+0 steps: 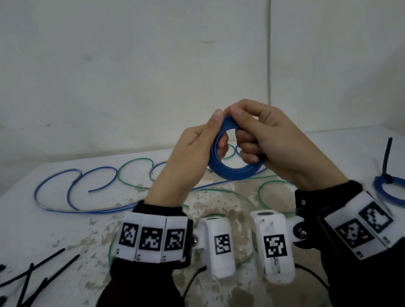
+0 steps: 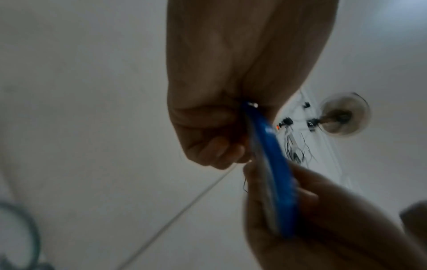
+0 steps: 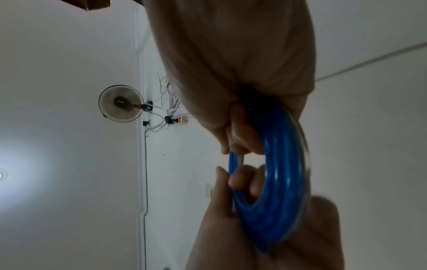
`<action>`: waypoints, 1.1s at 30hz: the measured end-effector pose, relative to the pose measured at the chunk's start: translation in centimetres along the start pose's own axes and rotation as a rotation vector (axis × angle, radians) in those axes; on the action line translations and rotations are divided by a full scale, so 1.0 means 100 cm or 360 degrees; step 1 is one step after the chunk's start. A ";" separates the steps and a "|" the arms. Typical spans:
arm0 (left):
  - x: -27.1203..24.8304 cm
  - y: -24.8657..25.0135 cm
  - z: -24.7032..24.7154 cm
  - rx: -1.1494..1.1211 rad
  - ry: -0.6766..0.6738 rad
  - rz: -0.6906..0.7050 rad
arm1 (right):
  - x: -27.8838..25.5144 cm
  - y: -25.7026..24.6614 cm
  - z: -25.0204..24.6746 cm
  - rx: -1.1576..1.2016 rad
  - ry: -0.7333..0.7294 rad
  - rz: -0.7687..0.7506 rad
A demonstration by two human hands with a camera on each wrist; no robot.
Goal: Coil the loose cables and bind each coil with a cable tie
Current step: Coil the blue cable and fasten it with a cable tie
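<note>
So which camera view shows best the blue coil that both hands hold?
The head view: the blue coil appears as a whole ring between both hands. The right wrist view shows it partly hidden; the left wrist view shows it edge-on, blurred.

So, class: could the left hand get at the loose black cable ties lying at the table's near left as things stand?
Probably not yet. The path to the cable ties looks unobstructed, but the left hand is busy gripping the blue coil together with the right hand; it would have to let go first.

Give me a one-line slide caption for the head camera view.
Both hands, left hand and right hand, hold a blue cable coil above the table; a tied coil lies at right.
</note>
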State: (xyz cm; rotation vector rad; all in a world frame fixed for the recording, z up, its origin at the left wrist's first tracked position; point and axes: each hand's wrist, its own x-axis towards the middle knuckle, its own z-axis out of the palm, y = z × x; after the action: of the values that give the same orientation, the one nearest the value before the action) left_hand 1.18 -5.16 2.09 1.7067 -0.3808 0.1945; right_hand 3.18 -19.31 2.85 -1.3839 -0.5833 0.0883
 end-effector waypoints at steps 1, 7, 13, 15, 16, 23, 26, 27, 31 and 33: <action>0.002 -0.001 0.003 -0.0181 0.0036 -0.0061 | 0.001 0.002 0.002 -0.0010 0.0068 -0.0056; 0.004 -0.001 0.007 -0.0810 -0.0125 -0.0248 | 0.002 -0.002 -0.003 0.0065 0.0312 -0.0144; -0.002 0.001 -0.011 -0.0314 -0.0310 -0.0199 | -0.005 -0.004 -0.009 -0.0062 -0.0125 0.0149; -0.005 0.005 -0.011 -0.0277 -0.0329 -0.0227 | -0.005 -0.001 -0.005 -0.0187 -0.0157 0.0130; -0.007 0.008 -0.012 -0.0249 -0.0339 -0.0243 | -0.005 0.001 -0.002 -0.0201 -0.0160 0.0109; -0.033 0.014 -0.038 -0.0027 -0.0234 -0.0354 | -0.006 0.011 0.031 -0.0129 -0.0220 0.0063; -0.053 0.018 -0.068 0.0196 -0.0147 -0.0454 | -0.006 0.018 0.057 -0.0130 -0.0251 0.0050; -0.060 0.021 -0.082 0.0323 -0.0052 -0.0489 | -0.006 0.020 0.067 -0.0105 -0.0274 0.0083; -0.087 0.017 -0.161 0.1148 0.0181 -0.0663 | -0.007 0.027 0.103 0.0066 -0.0378 0.0281; -0.104 0.006 -0.198 0.1631 -0.0015 -0.0999 | -0.009 0.032 0.120 0.0128 -0.0425 0.0395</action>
State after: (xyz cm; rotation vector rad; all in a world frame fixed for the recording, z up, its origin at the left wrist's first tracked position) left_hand -6.99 15.66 2.56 2.7364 0.3412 -0.1148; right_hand -1.92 -8.24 0.39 -1.3702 -0.6189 0.4972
